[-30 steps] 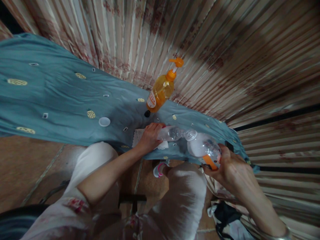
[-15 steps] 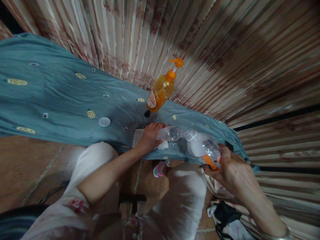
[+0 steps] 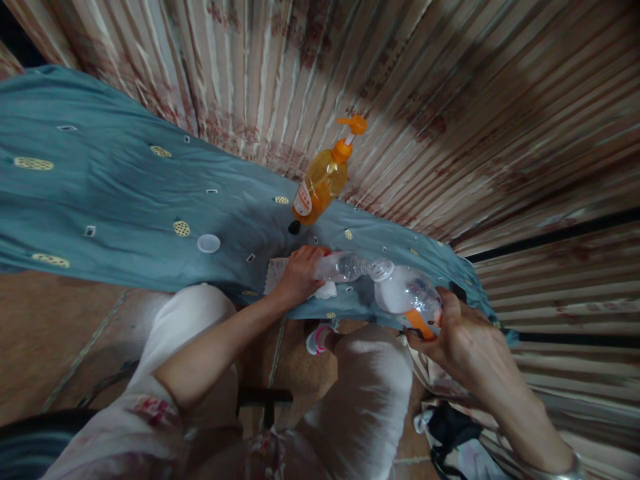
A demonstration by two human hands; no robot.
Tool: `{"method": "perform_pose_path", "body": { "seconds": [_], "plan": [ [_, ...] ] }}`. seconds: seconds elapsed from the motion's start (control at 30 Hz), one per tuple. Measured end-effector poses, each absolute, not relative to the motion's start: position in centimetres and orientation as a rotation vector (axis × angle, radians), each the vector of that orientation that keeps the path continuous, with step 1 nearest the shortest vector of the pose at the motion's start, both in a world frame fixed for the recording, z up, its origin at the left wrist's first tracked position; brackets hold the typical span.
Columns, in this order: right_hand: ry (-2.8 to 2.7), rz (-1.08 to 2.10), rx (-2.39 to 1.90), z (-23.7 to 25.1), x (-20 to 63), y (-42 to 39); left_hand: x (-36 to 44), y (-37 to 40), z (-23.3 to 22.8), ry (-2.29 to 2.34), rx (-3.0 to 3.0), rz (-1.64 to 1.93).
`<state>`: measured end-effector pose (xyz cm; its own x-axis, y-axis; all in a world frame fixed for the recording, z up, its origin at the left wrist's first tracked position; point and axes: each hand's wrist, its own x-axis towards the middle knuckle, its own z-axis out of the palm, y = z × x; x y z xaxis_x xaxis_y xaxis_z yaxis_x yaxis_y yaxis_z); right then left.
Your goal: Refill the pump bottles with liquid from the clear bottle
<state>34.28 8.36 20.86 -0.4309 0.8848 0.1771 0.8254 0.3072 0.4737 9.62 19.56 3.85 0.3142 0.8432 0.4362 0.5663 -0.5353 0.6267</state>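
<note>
Two bare hands are working at the near edge of a long surface covered by a teal cloth [image 3: 125, 180] with a pineapple print. The left hand [image 3: 299, 275] is grasping a small clear bottle [image 3: 343, 267] by its left end, with the fingers closing around it. A white lace-edged cloth [image 3: 275, 273] is lying under that hand.

The right hand [image 3: 463, 333] is gripping a larger clear bottle [image 3: 407, 300] bearing an orange label [image 3: 420, 325]; this bottle is tilting, its mouth pointing left and far. The two necks are meeting between the hands, right of centre; whether the rims are actually touching cannot be determined. A whitish patch is showing in the larger bottle, its nature being unclear.

On the far side, an orange pump bottle [image 3: 323, 187] is standing, with a small black object [image 3: 295, 227] lying just beside its base. Well to the left of the hands, a round whitish lid [image 3: 209, 244] is resting on the cloth. A pleated curtain [image 3: 280, 73] is hanging along the far side.
</note>
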Motion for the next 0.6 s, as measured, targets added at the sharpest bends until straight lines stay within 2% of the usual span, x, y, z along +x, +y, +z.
{"method": "perform_pose_path", "body": {
  "seconds": [0.6],
  "plan": [
    [2.448,0.823,1.582,20.83,34.18,8.40,9.67,19.59,3.84,1.259,2.211,1.085]
  ]
}}
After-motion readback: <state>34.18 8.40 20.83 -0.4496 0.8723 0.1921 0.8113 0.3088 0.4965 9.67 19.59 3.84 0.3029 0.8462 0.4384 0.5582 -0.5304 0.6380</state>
